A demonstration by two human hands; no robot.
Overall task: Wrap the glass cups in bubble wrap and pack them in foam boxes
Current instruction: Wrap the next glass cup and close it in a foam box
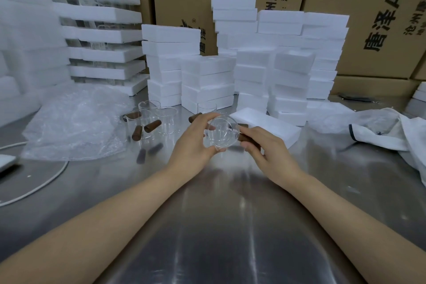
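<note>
1. The left hand (196, 143) is curling its fingers round the glass cup (222, 132), holding it tilted above the worktop's (219, 214) middle.
2. The right hand (265, 147) is gripping the cup's brown handle (243, 137) with curled fingers.
3. More cups (149, 120) are standing toward the left edge, beside the bubble wrap (76, 122).
4. Foam boxes (207, 80) are sitting stacked along the far edge.

The desk (207, 226) is smooth brushed metal, glossy with streaky reflections. The glass cup (222, 132) at centre is clear and shiny, its handle (244, 138) dark, matt and wood-like. Foam boxes (207, 80) at 12 o'clock are matt white. Bubble wrap (73, 122) at 10 o'clock is crinkled clear plastic.
</note>
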